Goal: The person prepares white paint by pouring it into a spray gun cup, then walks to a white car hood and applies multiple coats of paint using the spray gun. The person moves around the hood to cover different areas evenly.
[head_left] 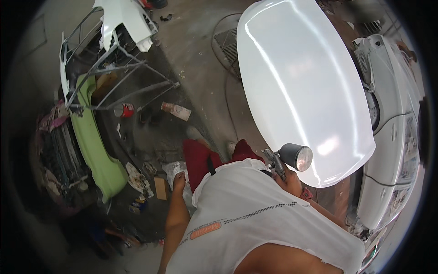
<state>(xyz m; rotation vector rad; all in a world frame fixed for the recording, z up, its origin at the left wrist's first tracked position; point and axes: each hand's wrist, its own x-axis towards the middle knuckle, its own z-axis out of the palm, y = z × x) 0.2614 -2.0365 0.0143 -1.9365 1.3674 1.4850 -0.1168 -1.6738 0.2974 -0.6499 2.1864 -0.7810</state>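
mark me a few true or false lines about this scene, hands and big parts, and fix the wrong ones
1. The right hand holds a spray gun. True.
2. The spray gun's cup is bright yellow. False: the cup is dark.
3. A large white panel lies ahead, right of centre. True.
4. The left hand is over the panel. False: the left hand is low at the person's left side.
5. The long bumper at left is red. False: the bumper is light green.
6. A white car stands right of the panel. True.
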